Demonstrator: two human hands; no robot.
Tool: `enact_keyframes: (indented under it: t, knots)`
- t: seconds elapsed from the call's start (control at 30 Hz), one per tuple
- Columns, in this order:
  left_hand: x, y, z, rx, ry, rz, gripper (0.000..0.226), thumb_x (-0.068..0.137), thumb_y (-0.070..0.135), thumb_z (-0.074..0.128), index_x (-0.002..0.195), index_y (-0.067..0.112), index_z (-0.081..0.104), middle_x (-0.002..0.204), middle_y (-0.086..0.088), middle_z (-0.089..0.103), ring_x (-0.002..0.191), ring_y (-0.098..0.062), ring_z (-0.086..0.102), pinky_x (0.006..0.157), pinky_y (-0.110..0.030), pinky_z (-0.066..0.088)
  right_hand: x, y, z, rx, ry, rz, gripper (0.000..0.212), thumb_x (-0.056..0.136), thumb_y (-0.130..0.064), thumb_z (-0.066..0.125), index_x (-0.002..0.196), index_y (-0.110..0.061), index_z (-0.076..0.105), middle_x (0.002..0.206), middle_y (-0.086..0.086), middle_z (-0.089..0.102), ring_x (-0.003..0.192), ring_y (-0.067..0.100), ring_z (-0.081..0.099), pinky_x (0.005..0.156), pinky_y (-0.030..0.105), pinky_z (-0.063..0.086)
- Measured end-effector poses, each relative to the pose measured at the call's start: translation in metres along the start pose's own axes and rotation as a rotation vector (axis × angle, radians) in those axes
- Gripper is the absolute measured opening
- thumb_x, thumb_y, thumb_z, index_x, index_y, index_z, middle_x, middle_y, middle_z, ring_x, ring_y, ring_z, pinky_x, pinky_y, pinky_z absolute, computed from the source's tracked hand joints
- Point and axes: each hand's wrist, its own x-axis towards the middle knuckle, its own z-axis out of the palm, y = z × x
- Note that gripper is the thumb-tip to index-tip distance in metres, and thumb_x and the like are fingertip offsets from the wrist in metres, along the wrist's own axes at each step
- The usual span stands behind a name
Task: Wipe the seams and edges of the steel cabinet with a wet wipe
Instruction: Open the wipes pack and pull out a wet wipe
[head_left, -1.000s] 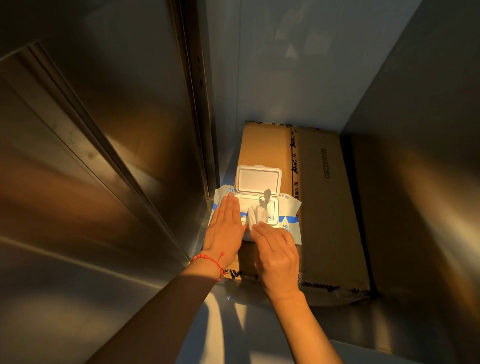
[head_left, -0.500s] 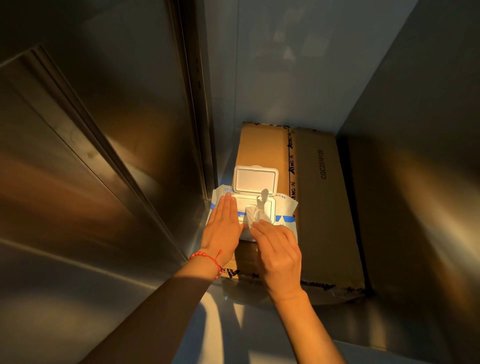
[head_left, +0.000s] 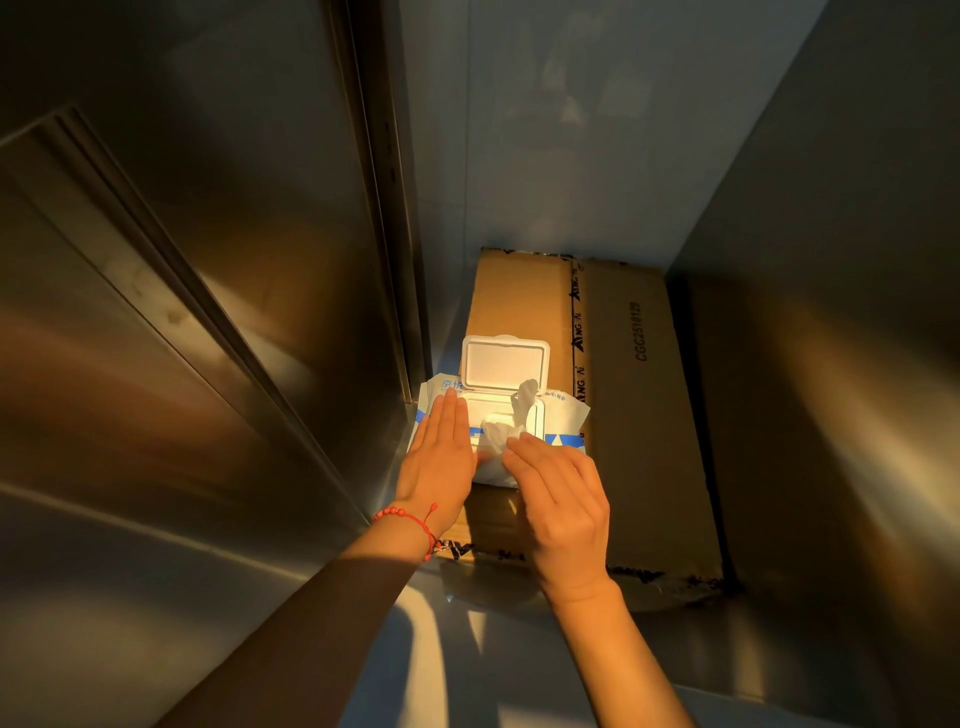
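At frame centre the left hand (head_left: 441, 457) is pressing flat on the wet-wipe pack (head_left: 563, 423) while the right hand (head_left: 561, 504) is pinching a wipe (head_left: 498, 434), which may be tearing or dragging extra sheets out.

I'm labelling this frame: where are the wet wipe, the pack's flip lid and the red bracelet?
wet wipe (head_left: 497, 435), head view, crumpled part by the fingertips.
flip lid (head_left: 505, 362), head view, inner face.
red bracelet (head_left: 402, 516), head view, beads on the left wrist.
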Motion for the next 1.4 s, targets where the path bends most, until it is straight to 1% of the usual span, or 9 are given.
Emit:
enact_keyframes:
  t: [0.1,0.17,0.3,0.33,0.57,0.77,0.97,1.17,1.4]
  knots:
    - [-0.001,0.001,-0.002,-0.028,-0.011,-0.013,0.066,0.102,0.029,0.029,0.145,0.004,-0.015,0.156,-0.010,-0.014,0.144,-0.021,-0.010,0.116,-0.029,-0.004,0.003,0.001,-0.001,0.017,0.026,-0.016,0.038,0.096,-0.021,0.047,0.082,0.002,0.074,0.088,0.015,0.072,0.085,0.026,0.070,0.075,0.035,0.054]
    - [0.000,0.001,-0.002,-0.007,-0.016,-0.011,0.066,0.102,0.029,0.029,0.145,0.004,-0.015,0.156,-0.011,-0.014,0.144,-0.021,-0.010,0.115,-0.029,-0.005,0.006,0.003,-0.001,0.027,0.027,-0.022,0.041,0.098,-0.020,0.043,0.081,0.001,0.074,0.088,0.015,0.072,0.086,0.026,0.070,0.075,0.035,0.054]
    - [0.001,0.001,-0.002,-0.003,-0.024,-0.013,0.067,0.102,0.029,0.030,0.146,0.005,-0.014,0.156,-0.011,-0.014,0.143,-0.021,-0.010,0.114,-0.029,-0.005,0.011,0.005,-0.002,-0.024,0.032,-0.045,0.012,0.078,-0.009,0.072,0.082,0.001,0.074,0.089,0.015,0.072,0.087,0.027,0.070,0.078,0.035,0.053]
    - [0.001,0.001,-0.002,-0.006,-0.024,-0.014,0.067,0.101,0.030,0.030,0.146,0.005,-0.014,0.156,-0.010,-0.013,0.143,-0.021,-0.010,0.114,-0.028,-0.005,0.011,0.005,-0.002,-0.030,0.031,-0.051,0.013,0.072,-0.008,0.074,0.082,0.001,0.074,0.089,0.015,0.072,0.087,0.027,0.070,0.080,0.035,0.052]
    - [0.002,0.000,-0.002,-0.028,-0.035,-0.014,0.067,0.101,0.029,0.031,0.146,0.005,-0.013,0.156,-0.010,-0.013,0.144,-0.021,-0.010,0.115,-0.029,-0.004,0.016,0.008,-0.002,-0.005,0.031,-0.077,0.031,0.094,-0.015,0.049,0.085,0.001,0.074,0.093,0.015,0.072,0.091,0.027,0.069,0.083,0.034,0.050]
    - [0.000,0.001,-0.005,-0.080,-0.027,-0.020,0.062,0.102,0.023,0.028,0.146,0.006,-0.013,0.156,-0.009,-0.013,0.143,-0.019,-0.011,0.116,-0.029,-0.003,0.023,0.008,-0.004,-0.018,0.045,-0.104,0.016,0.080,-0.009,0.063,0.084,0.002,0.074,0.092,0.016,0.072,0.090,0.027,0.069,0.083,0.034,0.051]
    - [-0.001,0.002,-0.007,-0.041,-0.039,-0.020,0.065,0.102,0.024,0.030,0.146,0.005,-0.014,0.156,-0.010,-0.014,0.143,-0.020,-0.011,0.116,-0.030,-0.002,0.029,0.009,-0.006,0.005,0.044,-0.126,0.032,0.095,-0.014,0.049,0.085,0.002,0.074,0.092,0.017,0.072,0.090,0.028,0.069,0.076,0.039,0.057]
    - [-0.002,0.000,-0.008,-0.087,-0.035,-0.016,0.063,0.102,0.024,0.029,0.146,0.007,-0.013,0.156,-0.008,-0.015,0.143,-0.018,-0.012,0.116,-0.029,-0.003,0.035,0.008,-0.006,-0.009,0.039,-0.155,0.018,0.087,-0.010,0.060,0.088,0.002,0.074,0.096,0.018,0.071,0.095,0.029,0.068,0.078,0.040,0.057]
    - [-0.003,0.001,-0.009,-0.182,-0.029,-0.022,0.063,0.101,0.025,0.030,0.147,0.009,-0.010,0.156,-0.006,-0.013,0.143,-0.016,-0.010,0.116,-0.029,-0.001,0.041,0.010,-0.011,-0.021,0.001,-0.184,0.021,0.072,-0.006,0.078,0.090,0.003,0.073,0.099,0.020,0.070,0.098,0.030,0.066,0.089,0.041,0.049]
